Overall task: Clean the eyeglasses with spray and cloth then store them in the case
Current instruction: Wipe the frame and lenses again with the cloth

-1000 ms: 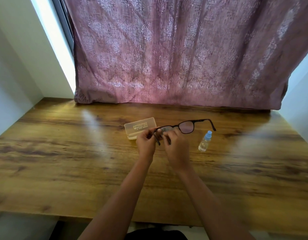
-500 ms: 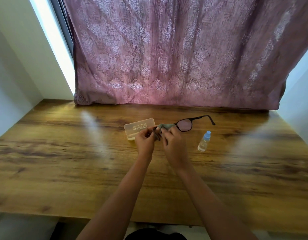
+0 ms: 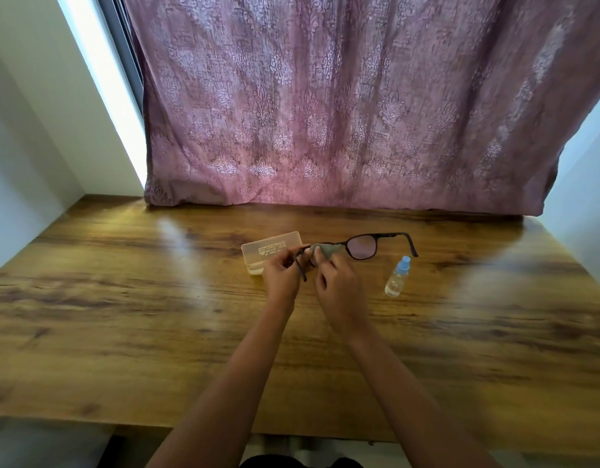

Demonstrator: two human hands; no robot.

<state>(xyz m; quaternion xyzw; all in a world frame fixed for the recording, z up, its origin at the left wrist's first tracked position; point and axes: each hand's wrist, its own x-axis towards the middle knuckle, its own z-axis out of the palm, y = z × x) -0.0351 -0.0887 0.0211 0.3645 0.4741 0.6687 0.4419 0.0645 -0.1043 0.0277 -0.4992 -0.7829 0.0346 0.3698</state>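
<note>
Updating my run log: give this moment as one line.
stage: wipe; left hand holds eyeglasses; right hand pinches cloth; spray bottle upright; case on table

**Cloth worked further across the lens**

The grey-green cloth (image 3: 329,250), seen a second ago only as a small pale patch behind the fingertips, has been bunched up over the left-side lens of the eyeglasses (image 3: 362,247) and is pinched there by the right hand (image 3: 339,288). The free temple (image 3: 414,248) on the right, lifted slightly half a second ago, has been lowered back to its former tilt. The near temple (image 3: 300,269), briefly tucked against the left hand (image 3: 281,276), is again seen hanging between the two hands.
</note>
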